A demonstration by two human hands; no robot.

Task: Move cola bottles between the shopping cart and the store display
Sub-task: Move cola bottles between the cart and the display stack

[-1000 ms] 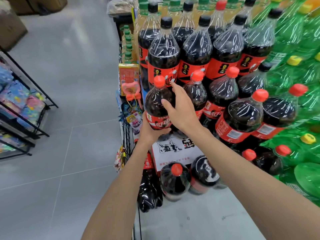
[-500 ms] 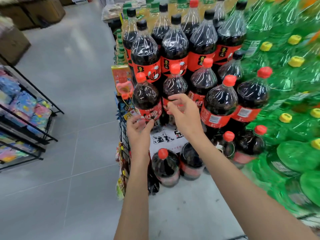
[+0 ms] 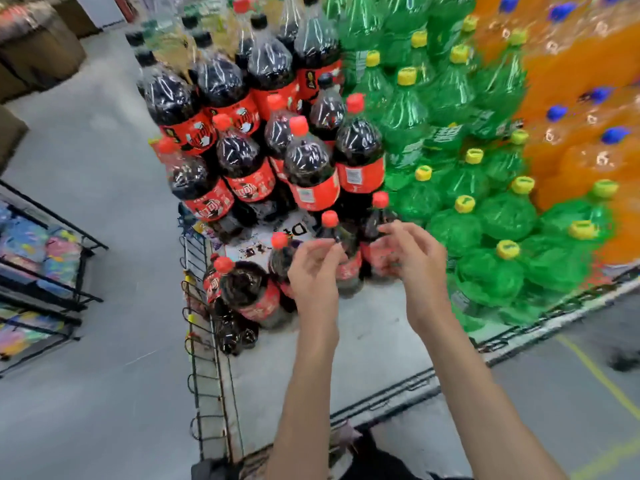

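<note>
At the cola display (image 3: 304, 174): left hand (image 3: 313, 271) and right hand (image 3: 415, 261), both empty with loosely curled fingers, now drawn back from the just-placed red-capped cola bottle (image 3: 202, 188), which stands stacked there—placement judged complete.

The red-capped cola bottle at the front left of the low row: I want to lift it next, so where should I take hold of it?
Probably the neck just under the red cap, from above and from the aisle side. The cola bottle stands upright with its cap clear of its neighbours. A wire rack crowds its left, so a body grip looks awkward. Both hands hang empty nearby.
</note>
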